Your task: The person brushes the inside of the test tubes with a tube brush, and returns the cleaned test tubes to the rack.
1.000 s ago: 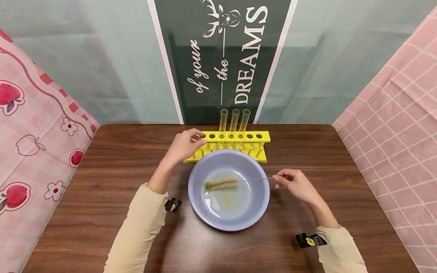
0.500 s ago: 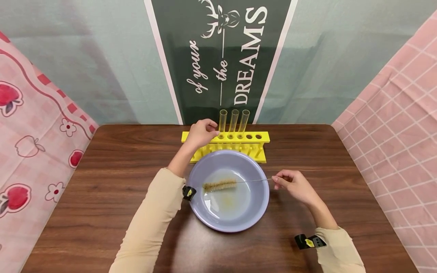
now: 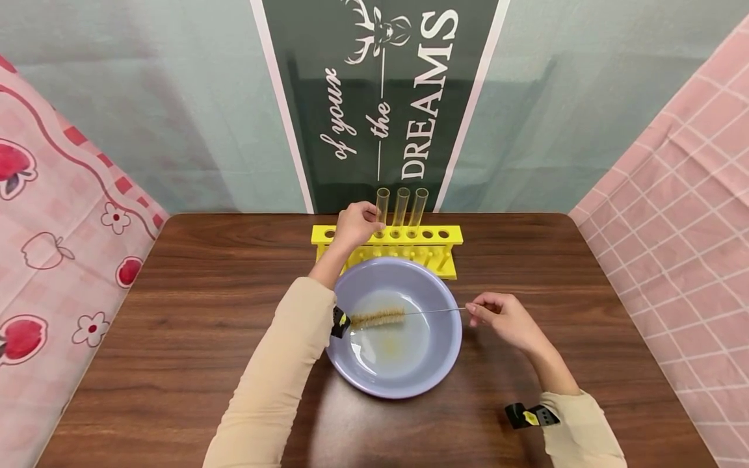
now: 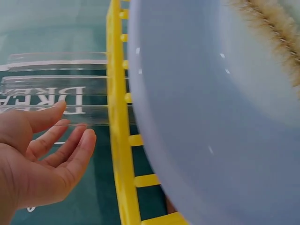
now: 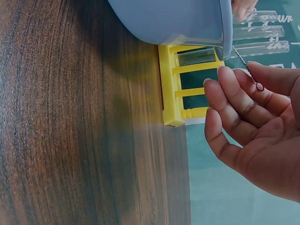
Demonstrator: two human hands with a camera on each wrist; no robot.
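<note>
My left hand (image 3: 355,224) is at the leftmost of three clear test tubes (image 3: 381,207). In the left wrist view its thumb and fingers are spread around that tube (image 4: 96,115), with a gap between them; contact is hard to tell. The tubes stand upright in a yellow test tube rack (image 3: 450,235). With thumb and forefinger, my right hand (image 3: 504,318) pinches the looped end of the twisted wire handle (image 5: 243,61) of a test tube brush (image 3: 380,317). The brush's tan bristles lie inside a lavender basin (image 3: 398,388) that contains cloudy liquid.
The basin stands directly in front of the rack on a dark wooden table (image 3: 146,312). Behind the table hangs a grey-green cloth (image 3: 193,130) with white lettering. Pink patterned cloths (image 3: 690,214) flank both sides.
My left hand has moved right along the rack, from its left end to the leftmost tube. The right hand and the brush have stayed nearly still.
</note>
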